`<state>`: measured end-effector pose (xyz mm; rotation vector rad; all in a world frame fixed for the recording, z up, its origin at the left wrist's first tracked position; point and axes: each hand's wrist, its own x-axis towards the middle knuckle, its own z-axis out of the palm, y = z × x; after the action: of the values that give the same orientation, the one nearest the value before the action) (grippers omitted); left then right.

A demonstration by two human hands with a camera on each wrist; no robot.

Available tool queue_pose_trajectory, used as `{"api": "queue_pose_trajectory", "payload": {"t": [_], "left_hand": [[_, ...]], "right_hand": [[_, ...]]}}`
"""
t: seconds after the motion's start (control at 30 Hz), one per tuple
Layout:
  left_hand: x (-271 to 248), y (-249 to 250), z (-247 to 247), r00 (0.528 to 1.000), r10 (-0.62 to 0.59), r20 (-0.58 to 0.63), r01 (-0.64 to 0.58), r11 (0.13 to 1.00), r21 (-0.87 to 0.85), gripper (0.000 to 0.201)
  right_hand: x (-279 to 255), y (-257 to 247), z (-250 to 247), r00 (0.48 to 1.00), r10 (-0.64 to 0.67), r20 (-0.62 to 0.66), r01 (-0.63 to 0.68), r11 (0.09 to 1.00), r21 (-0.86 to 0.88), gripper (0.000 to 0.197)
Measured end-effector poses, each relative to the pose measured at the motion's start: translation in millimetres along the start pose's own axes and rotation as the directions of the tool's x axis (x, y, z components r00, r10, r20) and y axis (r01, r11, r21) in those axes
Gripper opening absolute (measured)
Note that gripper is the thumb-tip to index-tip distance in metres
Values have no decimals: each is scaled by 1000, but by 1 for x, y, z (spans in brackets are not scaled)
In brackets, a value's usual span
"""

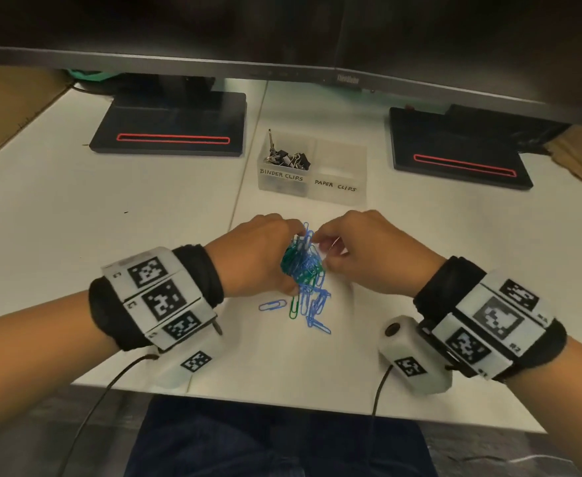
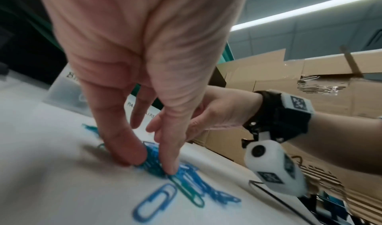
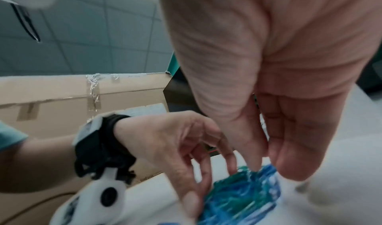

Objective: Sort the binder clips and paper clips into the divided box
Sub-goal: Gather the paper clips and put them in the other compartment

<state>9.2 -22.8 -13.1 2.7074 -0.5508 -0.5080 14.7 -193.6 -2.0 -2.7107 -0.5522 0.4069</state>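
Note:
A clump of blue and green paper clips (image 1: 303,266) (image 3: 237,194) lies at the middle of the white table (image 1: 76,201). My left hand (image 1: 282,259) (image 2: 152,163) curls round its left side, thumb and a finger pinching it against the table. My right hand (image 1: 327,249) (image 3: 270,168) pinches the clump's top from the right. Several loose paper clips (image 1: 312,311) (image 2: 155,200) trail toward me. Beyond the hands stands the clear divided box (image 1: 334,196). Black binder clips (image 1: 288,158) fill its left compartment, labelled BINDER CLIPS. The right compartment, labelled PAPER CLIPS, looks empty.
Two black monitor stands (image 1: 169,125) (image 1: 455,149) flank the box, and the monitors' lower edge (image 1: 282,68) overhangs the back of the table. Cardboard boxes (image 1: 7,108) (image 2: 310,74) border both sides. The table's front edge (image 1: 282,402) runs just above my lap.

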Motion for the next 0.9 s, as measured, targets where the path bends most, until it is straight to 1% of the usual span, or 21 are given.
{"api": "queue_pose_trajectory", "payload": {"t": [0.07, 0.1, 0.17, 0.2, 0.27, 0.3, 0.4, 0.43, 0.47, 0.5, 0.53, 0.57, 0.6, 0.67, 0.7, 0.73, 0.77, 0.8, 0.87, 0.9], "left_hand": [[-5, 1, -4, 999, -4, -32, 3, 999, -43, 75], [-9, 2, -5, 999, -16, -42, 14, 999, -43, 79], [-19, 6, 0, 999, -42, -27, 43, 999, 27, 90], [-23, 9, 4, 999, -38, -18, 39, 996, 83, 94], [-22, 13, 11, 1000, -16, -2, 16, 988, 155, 95], [-19, 13, 12, 1000, -14, 5, 13, 988, 152, 93], [-8, 13, 10, 1000, -7, 21, 4, 994, 112, 75], [-5, 13, 8, 1000, 5, 21, -7, 993, 114, 68], [-4, 12, 6, 1000, 16, 12, -17, 994, 113, 63], [-4, 10, 3, 1000, 24, -6, -23, 994, 105, 62], [-4, 7, 0, 999, 34, -27, -31, 996, 89, 63], [-6, 3, -3, 998, 42, -40, -39, 997, 72, 66], [-8, -3, -6, 998, 50, -30, -48, 997, 69, 73], [-14, -13, -12, 997, 58, 60, -65, 990, 129, 97], [-15, -17, -13, 993, 51, 109, -69, 984, 165, 104], [-14, -19, -13, 989, 47, 139, -73, 980, 185, 104], [-12, -20, -13, 988, 52, 148, -79, 980, 184, 98], [-9, -19, -13, 988, 61, 144, -85, 982, 170, 87], [-1, -15, -14, 990, 76, 123, -93, 986, 136, 68], [2, -12, -14, 989, 87, 116, -101, 987, 128, 64]], "right_hand": [[8, 6, -8, 1000, 7, -24, -8, 1000, -19, 46], [12, 7, -11, 1000, -9, -3, 9, 999, -54, 53], [21, 4, -12, 992, -61, 111, 76, 988, -134, 67], [23, 0, -10, 982, -88, 169, 115, 980, -162, 70], [26, -6, -3, 966, -130, 222, 174, 967, -188, 64], [26, -7, 0, 964, -143, 222, 186, 964, -188, 57], [20, -1, 3, 967, -182, 179, 212, 963, -165, 36], [17, 3, 1, 968, -189, 162, 213, 966, -145, 35], [12, 8, -1, 970, -194, 149, 212, 970, -119, 38], [7, 12, -4, 972, -188, 140, 201, 975, -89, 46], [1, 16, -6, 976, -173, 135, 183, 981, -62, 58], [-5, 19, -8, 977, -161, 140, 169, 985, -42, 71], [-10, 21, -8, 975, -157, 156, 165, 986, -38, 83], [-19, 20, -4, 968, -147, 205, 164, 984, -67, 101], [-22, 18, -1, 965, -137, 226, 162, 982, -97, 106], [-23, 15, 2, 963, -125, 238, 158, 980, -124, 108], [-21, 11, 5, 964, -118, 237, 154, 979, -137, 105], [-18, 7, 7, 967, -116, 225, 148, 980, -130, 97], [-9, 1, 9, 976, -112, 188, 131, 987, -90, 74], [-4, -1, 10, 980, -103, 173, 116, 991, -68, 63]]}}
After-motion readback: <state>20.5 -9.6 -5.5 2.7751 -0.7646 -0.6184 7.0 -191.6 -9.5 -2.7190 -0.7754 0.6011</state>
